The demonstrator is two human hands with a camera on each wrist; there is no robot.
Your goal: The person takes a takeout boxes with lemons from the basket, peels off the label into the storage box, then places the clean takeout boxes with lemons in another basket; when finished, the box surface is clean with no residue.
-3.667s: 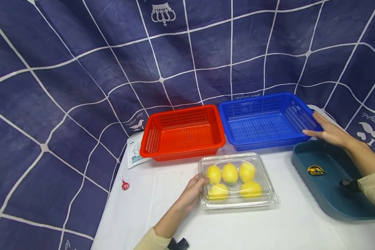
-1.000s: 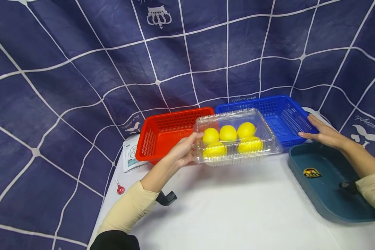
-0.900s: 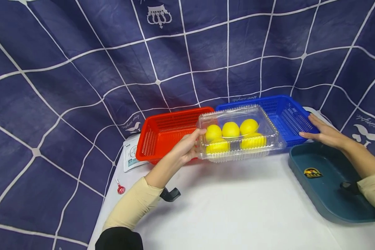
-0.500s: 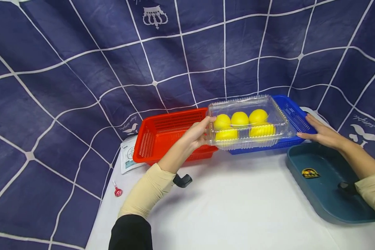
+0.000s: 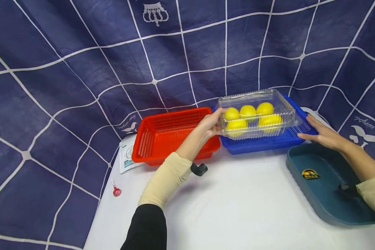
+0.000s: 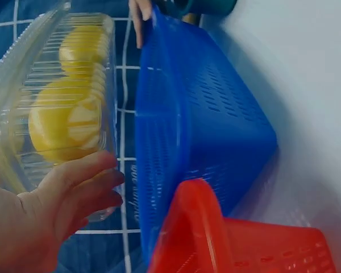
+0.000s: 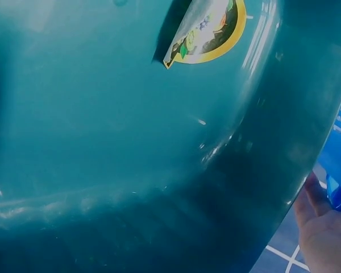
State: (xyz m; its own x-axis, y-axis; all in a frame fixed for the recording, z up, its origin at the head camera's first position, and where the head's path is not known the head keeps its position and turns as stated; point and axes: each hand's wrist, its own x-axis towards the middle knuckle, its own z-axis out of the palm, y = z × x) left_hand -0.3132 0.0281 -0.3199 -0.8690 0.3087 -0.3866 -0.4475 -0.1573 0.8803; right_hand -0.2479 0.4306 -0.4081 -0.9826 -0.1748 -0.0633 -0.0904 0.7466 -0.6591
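Note:
My left hand (image 5: pixel 210 124) grips the left end of a clear plastic clamshell box (image 5: pixel 282 104). Its thumb lies on top and its fingers reach underneath. Inside the box are several yellow lemons (image 5: pixel 248 111). The box is held above the blue basket (image 5: pixel 259 146), covering much of its opening, and in the left wrist view it appears apart from the rim. At the basket's right front corner rests my right hand (image 5: pixel 324 133), thumb and fingers spread and fairly straight against the rim. In the right wrist view, that hand (image 7: pixel 324 233) shows only at the edge.
A red basket (image 5: pixel 138 147) stands left of the blue one, with a white packet (image 5: pixel 126 156) beside it. On the left lies a red lollipop (image 5: pixel 116 191). A dark teal basin (image 5: pixel 303 185) with a sticker sits under my right forearm. Behind hangs a navy checked cloth (image 5: pixel 112 31).
My left hand has lifted the lemon box from the white table and carried it back and to the right, over the blue basket. The right hand has stayed at the basket's corner.

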